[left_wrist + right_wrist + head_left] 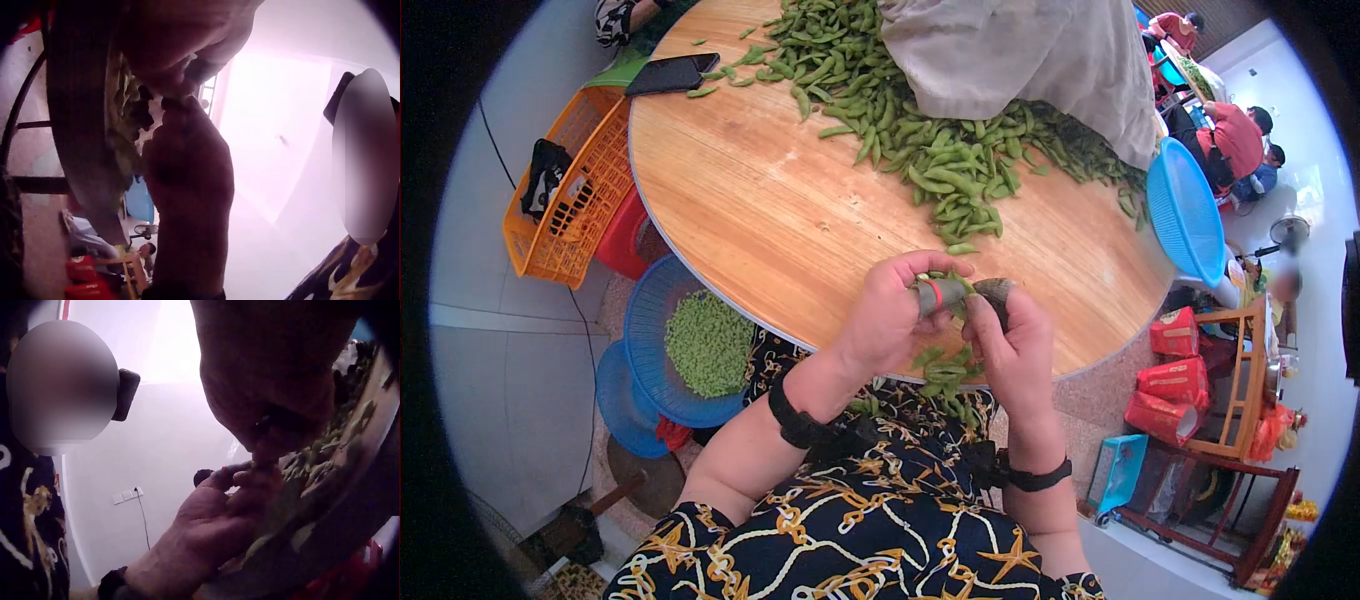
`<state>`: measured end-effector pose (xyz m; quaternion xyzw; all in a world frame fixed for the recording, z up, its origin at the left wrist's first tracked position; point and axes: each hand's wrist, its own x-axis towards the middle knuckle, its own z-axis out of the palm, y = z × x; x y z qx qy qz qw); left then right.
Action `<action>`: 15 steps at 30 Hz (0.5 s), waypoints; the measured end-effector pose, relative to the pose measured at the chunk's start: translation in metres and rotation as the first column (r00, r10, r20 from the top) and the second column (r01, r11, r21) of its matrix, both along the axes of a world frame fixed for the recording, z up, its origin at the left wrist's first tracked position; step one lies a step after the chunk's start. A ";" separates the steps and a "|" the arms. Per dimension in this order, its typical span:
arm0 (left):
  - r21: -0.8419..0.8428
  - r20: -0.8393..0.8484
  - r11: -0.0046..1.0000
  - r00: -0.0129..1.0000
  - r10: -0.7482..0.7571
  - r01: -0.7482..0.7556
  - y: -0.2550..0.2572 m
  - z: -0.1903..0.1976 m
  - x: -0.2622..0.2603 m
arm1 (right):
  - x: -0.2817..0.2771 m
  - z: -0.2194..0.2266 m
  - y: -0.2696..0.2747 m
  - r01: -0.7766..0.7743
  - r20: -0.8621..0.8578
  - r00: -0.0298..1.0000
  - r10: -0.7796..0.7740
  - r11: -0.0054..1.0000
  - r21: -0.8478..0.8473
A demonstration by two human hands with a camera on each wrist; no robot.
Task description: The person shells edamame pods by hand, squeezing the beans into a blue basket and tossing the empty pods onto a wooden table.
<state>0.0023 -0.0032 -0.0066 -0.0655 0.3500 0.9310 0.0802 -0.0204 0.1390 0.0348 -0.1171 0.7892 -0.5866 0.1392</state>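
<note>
In the head view both hands meet over the near edge of the round wooden table [740,190]. My left hand [880,315] grips a green soybean pod [962,281], and a grey cover with a red band [940,295] sits on one of its digits. My right hand [1018,350] pinches at the same pod from the other side, with a dark ridged cover [996,290] on a digit. The fingers partly hide the pod. Just below the hands, several pods [945,372] lie by the lap. Both wrist views are dark, with the hands close together.
A large heap of soybean pods [940,165] covers the far table, partly under a grey cloth [1010,55]. A phone [672,75] lies at the left edge. Shelled beans [712,345] fill a blue basket [645,330] at lower left. Another blue basket [1185,210] stands right.
</note>
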 end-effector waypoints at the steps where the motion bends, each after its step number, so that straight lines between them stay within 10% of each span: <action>1: 0.000 -0.003 1.000 1.000 0.001 -0.001 -0.003 0.004 0.002 | -0.001 0.001 0.002 -0.008 0.013 1.000 0.008 1.000 0.028; 3: -0.179 0.039 0.983 0.998 0.042 -0.035 -0.015 0.017 0.011 | -0.007 0.008 0.010 -0.019 0.026 1.000 0.018 0.998 0.057; 5: -0.388 -0.023 0.908 0.987 0.159 -0.155 -0.036 0.033 0.029 | -0.017 0.023 0.021 -0.587 0.125 0.805 0.580 0.751 0.300; 7: -0.438 -0.031 0.823 0.921 0.389 -0.362 -0.066 0.038 0.052 | -0.021 0.018 0.016 -0.620 0.009 0.764 0.645 0.732 0.283; 9: -0.527 -0.143 0.653 0.814 0.562 -0.544 -0.103 0.033 0.073 | -0.028 0.018 -0.004 -0.114 -0.195 0.906 0.376 0.661 0.742; 12: -0.674 -0.175 0.516 0.793 0.583 -0.528 -0.170 0.011 0.111 | -0.043 0.007 -0.025 0.201 -0.398 0.865 0.306 0.516 0.833; 14: -0.991 0.028 0.125 0.862 0.507 -0.041 -0.199 0.000 0.130 | -0.048 0.003 -0.030 0.199 -0.384 0.859 0.339 0.471 0.860; 15: -0.992 0.028 0.123 0.863 0.505 -0.040 -0.201 -0.002 0.134 | -0.050 0.001 -0.030 0.196 -0.367 0.849 0.381 0.418 0.887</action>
